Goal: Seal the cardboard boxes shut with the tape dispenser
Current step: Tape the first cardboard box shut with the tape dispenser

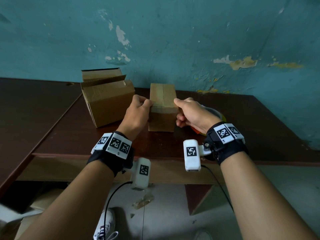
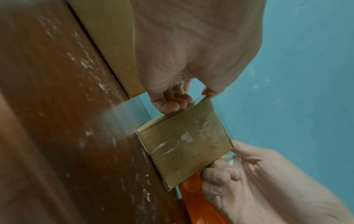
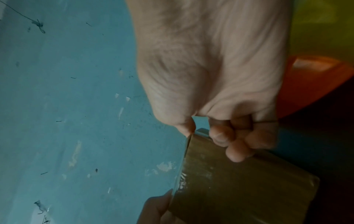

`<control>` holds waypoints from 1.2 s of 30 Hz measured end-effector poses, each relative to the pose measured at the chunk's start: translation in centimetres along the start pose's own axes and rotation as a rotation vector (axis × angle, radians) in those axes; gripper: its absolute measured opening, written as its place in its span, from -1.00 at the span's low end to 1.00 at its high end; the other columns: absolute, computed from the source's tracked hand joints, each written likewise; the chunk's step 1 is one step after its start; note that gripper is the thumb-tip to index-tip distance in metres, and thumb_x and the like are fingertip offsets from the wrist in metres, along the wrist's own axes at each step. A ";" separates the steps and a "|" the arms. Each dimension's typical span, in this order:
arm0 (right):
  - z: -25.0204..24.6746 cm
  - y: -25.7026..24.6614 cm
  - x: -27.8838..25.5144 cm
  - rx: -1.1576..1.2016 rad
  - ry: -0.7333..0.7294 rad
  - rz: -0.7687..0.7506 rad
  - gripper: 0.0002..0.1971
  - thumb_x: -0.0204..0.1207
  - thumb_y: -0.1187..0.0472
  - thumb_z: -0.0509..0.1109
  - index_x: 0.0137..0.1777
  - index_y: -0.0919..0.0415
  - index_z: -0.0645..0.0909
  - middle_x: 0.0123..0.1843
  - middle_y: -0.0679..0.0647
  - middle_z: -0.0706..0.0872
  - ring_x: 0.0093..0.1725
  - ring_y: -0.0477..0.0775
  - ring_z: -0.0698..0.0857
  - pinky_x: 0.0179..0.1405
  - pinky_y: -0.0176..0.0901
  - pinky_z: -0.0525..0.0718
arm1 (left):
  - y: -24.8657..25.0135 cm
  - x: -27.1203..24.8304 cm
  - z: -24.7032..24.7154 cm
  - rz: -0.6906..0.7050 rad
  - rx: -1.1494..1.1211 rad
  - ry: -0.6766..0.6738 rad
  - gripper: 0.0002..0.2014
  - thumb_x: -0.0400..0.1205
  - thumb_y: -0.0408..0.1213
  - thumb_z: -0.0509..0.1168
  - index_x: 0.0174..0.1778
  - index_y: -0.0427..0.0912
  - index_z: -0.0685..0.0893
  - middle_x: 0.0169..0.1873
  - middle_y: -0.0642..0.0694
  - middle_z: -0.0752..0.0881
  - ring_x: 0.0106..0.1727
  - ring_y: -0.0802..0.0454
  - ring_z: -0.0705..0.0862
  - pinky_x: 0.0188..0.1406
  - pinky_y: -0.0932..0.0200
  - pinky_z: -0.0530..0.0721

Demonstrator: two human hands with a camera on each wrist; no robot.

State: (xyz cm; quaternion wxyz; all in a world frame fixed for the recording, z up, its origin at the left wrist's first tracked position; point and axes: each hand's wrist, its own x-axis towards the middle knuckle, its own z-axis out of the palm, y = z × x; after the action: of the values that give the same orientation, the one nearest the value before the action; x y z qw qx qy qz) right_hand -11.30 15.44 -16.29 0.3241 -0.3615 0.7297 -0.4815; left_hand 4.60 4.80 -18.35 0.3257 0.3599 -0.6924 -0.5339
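Two cardboard boxes sit on the dark brown table [image 1: 57, 118] against the peeling teal wall [image 1: 190, 40]. My hands are both on the small box [image 1: 162, 108], which stands a little above the middle of the head view with its top flaps closed along a centre seam. My left hand [image 1: 137, 112] grips its left upper edge, thumb on top and fingers curled against the side; from the left wrist view those curled fingers [image 2: 172, 103] press the box's near corner, and shiny clear tape shows across the box's face. My right hand [image 1: 191, 112] clamps the right upper edge the same way, thumb over the top rim and fingers [image 3: 235, 142] folded against the side wall.

To the left of it in the head view, just beside my left hand, stands the larger box [image 1: 107, 101], its flaps up and open.

Mostly hidden behind my right hand in the head view is the tape dispenser [image 1: 216, 115], resting on the table to the right of the small box; only a clear roll, a yellow edge and a bit of orange show. In the left wrist view its orange body [image 2: 193, 197] lies at the lower middle, beneath the box's corner and my right fingers. Whether it touches the box I cannot tell.
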 end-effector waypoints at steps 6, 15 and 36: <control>-0.8 0.1 0.1 -0.075 0.091 0.006 -0.55 0.82 -0.24 0.24 0.22 0.19 0.53 -0.39 0.02 0.59 -0.45 -0.01 0.60 -0.33 -0.08 0.57 | 0.1 -0.5 -0.6 0.057 -0.025 -0.029 -0.70 0.87 0.04 0.14 0.45 0.02 0.52 0.15 0.01 0.68 0.11 0.08 0.68 0.11 -0.01 0.69; -2.6 0.4 -0.1 0.147 0.116 -0.234 -0.59 0.70 0.47 0.20 0.25 0.15 0.84 0.36 0.19 0.78 0.38 0.10 0.76 0.24 0.02 0.84 | 0.0 -0.7 -2.0 0.274 -0.033 -0.131 -0.63 0.73 -0.30 0.25 0.29 0.16 0.84 0.60 0.10 0.55 0.66 0.07 0.46 0.72 -0.17 0.44; -2.0 1.6 -1.4 0.233 -0.087 -0.269 -0.56 0.68 0.61 0.34 0.40 0.20 0.79 0.26 0.12 0.90 0.33 0.00 0.84 0.36 -0.14 0.79 | -3.2 0.4 -3.8 0.221 -0.301 -0.322 -0.50 0.74 -0.60 0.32 0.55 -0.08 0.73 0.68 0.29 0.49 0.75 0.18 0.38 0.58 -0.25 0.64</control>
State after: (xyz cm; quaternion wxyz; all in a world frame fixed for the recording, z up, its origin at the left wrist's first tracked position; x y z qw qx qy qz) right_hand -12.57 17.96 -16.92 0.3275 -0.4364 0.5992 -0.5858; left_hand 8.09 1.99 -20.63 0.3176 0.1399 -0.6830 -0.6428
